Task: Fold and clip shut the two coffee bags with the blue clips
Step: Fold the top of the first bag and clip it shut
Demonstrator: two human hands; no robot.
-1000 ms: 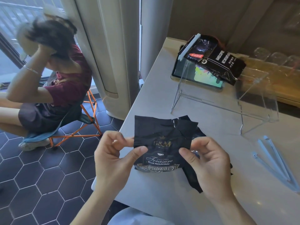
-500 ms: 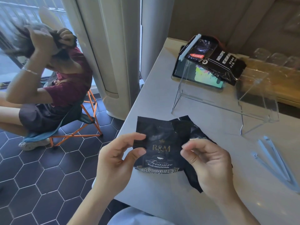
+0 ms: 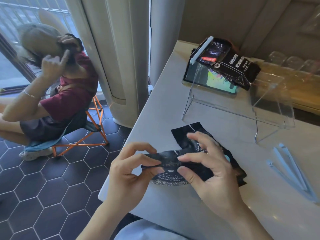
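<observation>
1. In the head view, the left hand had a pinch grip closed on the folded top edge of the near coffee bag, thumb under and fingers over. The right hand had its grip closed on the same fold just beside it, thumb and forefinger clamping it, the other fingers spread loose.
2. That bag lay near the front edge of the desk, with its top lifted toward the person and its printed face showing below the fold.
3. The fold's long axis ran left to right across the view, and the bag's body trailed away to the right (its far end was partly hidden behind the right hand).
4. My judgement of the risk: the stiff foil could spring open once one hand lets go to fetch the open blue clip lying well to the right.
5. The second coffee bag sat on the clear stand at the back, a pale clip already across its top, pointing up and left.
</observation>
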